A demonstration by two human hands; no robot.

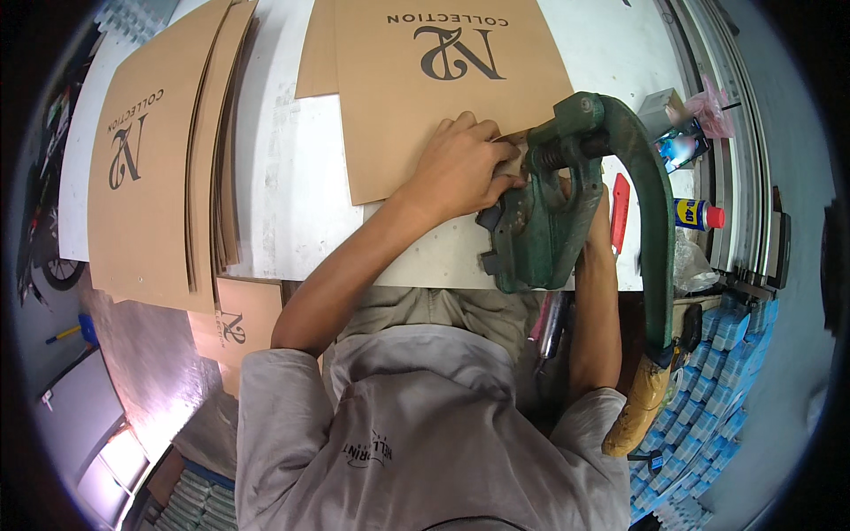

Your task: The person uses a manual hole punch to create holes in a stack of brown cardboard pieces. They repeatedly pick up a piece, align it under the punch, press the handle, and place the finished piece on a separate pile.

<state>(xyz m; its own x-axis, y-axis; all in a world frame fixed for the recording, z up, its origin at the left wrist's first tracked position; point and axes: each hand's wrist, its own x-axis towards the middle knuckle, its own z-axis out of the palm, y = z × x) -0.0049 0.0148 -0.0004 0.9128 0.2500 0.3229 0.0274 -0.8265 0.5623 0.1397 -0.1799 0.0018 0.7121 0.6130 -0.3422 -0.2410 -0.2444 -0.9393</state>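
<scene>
White and scuffed, the desk (279,177) fills the upper middle, its far edge out of view and its sides bent by the lens, with metal rails (708,168) along its right side. Much of the work is hidden: a green hand press (549,226) at the near edge covers the right hand almost wholly, leaving the right forearm (595,310) behind it, so I cannot tell how that grip stands. Beside the press, the left hand (462,164) lies over the near right part of a brown board (452,97), fingers bent; its tips are partly hidden, and whether they clamp the board I cannot tell.

This board lies flat near the middle of the desk, left of the press. Its side edges run from the near edge toward the far one, leaning slightly, and its dark print stands upside down to the person. Its far end is cut off, so its long axis is uncertain. More brown boards (146,177) are stacked by the left edge, the lowest corners jutting past the near edge.

Toward the right edge stand a red-capped spray can (691,214) and a crumpled clear bag (692,265); the contents of both are impossible to make out.
</scene>
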